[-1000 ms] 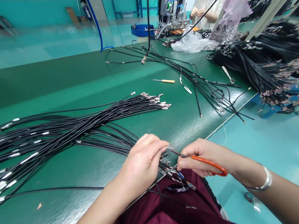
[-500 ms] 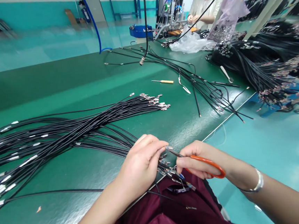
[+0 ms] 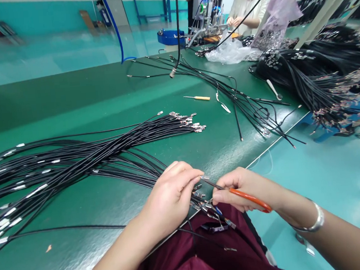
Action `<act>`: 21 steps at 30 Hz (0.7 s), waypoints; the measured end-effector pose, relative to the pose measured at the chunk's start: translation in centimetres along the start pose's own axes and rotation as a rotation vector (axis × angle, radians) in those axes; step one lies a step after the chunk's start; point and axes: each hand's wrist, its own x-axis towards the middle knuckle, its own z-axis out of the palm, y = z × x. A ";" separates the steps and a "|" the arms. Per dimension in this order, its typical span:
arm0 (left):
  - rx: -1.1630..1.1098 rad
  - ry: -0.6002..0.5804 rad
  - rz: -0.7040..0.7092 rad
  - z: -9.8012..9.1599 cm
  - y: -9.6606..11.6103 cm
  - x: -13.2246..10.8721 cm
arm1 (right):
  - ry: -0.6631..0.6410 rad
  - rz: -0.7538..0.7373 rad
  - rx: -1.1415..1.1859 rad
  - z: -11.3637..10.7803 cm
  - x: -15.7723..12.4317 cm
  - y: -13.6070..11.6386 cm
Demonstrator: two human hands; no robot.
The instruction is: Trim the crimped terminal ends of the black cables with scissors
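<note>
My left hand (image 3: 175, 194) is closed, thumb and forefinger pinching a black cable close to its metal terminal (image 3: 205, 177). More cable ends with metal terminals (image 3: 201, 195) lie under and beside this hand at the table edge. In my right hand (image 3: 235, 189) is a pair of scissors (image 3: 250, 199) with orange handles. Their dark blades point left toward the pinched terminal; whether they touch it I cannot tell. Part of the handles is hidden by the fingers. Left of the hands, a bundle of black cables (image 3: 106, 152) with white labels lies across the green table (image 3: 88, 206).
A yellow-handled pick (image 3: 202, 98) and loose black cables (image 3: 219, 85) lie farther back. To the right is a large cable heap (image 3: 306, 69), with a white-handled tool (image 3: 273, 90) beside it. A hanging cable (image 3: 177, 34) dangles above the table. Another person (image 3: 246, 13) sits behind.
My right hand has turned slightly, so the orange handles appear more edge-on. My left hand keeps its pinch on the cable. The whole view has shifted slightly.
</note>
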 end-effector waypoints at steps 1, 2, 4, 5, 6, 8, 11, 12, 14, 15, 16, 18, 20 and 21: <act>0.002 0.002 0.003 0.0 0.0 0.0 | 0.006 -0.002 -0.013 0.0 0.0 0.0; 0.003 0.003 0.005 0.1 -0.1 0.0 | 0.013 -0.005 -0.026 0.0 0.0 0.0; 0.006 0.002 0.003 0.2 -0.1 -0.1 | 0.023 -0.006 -0.045 0.1 0.0 -0.1; 0.009 -0.001 0.003 0.3 -0.1 -0.1 | 0.025 -0.006 -0.049 0.1 0.1 -0.1; 0.011 -0.003 0.004 0.3 -0.1 -0.1 | 0.027 -0.006 -0.050 0.1 0.1 -0.2; 0.014 -0.006 0.007 0.3 -0.1 -0.1 | 0.032 -0.008 -0.046 0.0 0.0 -0.3; 0.011 0.018 -0.002 0.1 0.0 -0.1 | 0.004 0.016 -0.005 -0.6 -0.4 -0.1; 0.005 0.032 -0.012 0.1 0.1 -0.1 | -0.006 0.022 0.028 -0.9 -0.5 0.0; -0.011 0.066 -0.044 0.0 0.2 0.0 | 0.046 -0.034 0.117 -1.4 -0.6 0.2; -0.017 0.084 -0.066 -0.1 0.3 0.0 | 0.118 -0.092 0.159 -1.5 -0.4 0.2; -0.023 0.104 -0.087 -0.1 0.3 0.0 | 0.208 -0.155 0.194 -1.5 -0.2 0.1; -0.025 0.153 -0.121 0.0 0.4 0.1 | 0.368 -0.253 0.255 -1.2 0.7 -0.3; -0.031 0.195 -0.136 0.1 0.5 0.1 | 0.433 -0.291 0.310 -0.5 1.7 -1.0; -0.037 0.210 -0.139 0.2 0.5 0.1 | 0.441 -0.302 0.334 -0.2 2.2 -1.4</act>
